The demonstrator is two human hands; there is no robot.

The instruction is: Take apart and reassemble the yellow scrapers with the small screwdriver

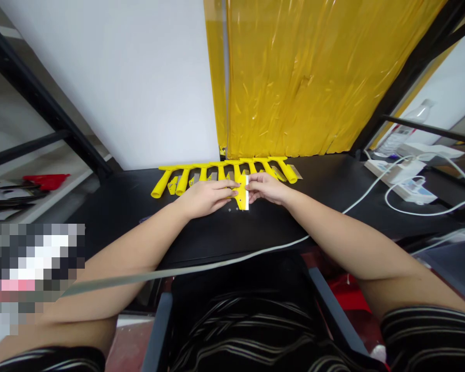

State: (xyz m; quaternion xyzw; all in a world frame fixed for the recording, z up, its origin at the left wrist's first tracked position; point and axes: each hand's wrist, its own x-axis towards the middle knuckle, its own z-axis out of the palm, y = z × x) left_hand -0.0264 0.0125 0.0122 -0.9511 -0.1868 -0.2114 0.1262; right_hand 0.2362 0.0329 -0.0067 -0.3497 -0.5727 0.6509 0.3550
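Between my two hands, over the black tabletop, is a yellow scraper head [241,198] with a pale blade strip [247,194] along its right side. My left hand [207,198] grips the scraper head's left side, its fingers closed on the yellow part. From the right, my right hand [269,189] pinches the blade edge between thumb and fingers. Two tiny metal pieces, perhaps nuts [229,210], lie just below on the table. A row of several yellow scraper handles [183,182] stretches behind my hands, some with metal blades [294,171] beside them.
A white cable [232,260] crosses in front of the black table [225,232]. White power strips [403,181] with cords and a plastic bottle [406,126] stand at the right. White and yellow-wrapped panels [294,77] rise behind, and black frame posts flank both sides.
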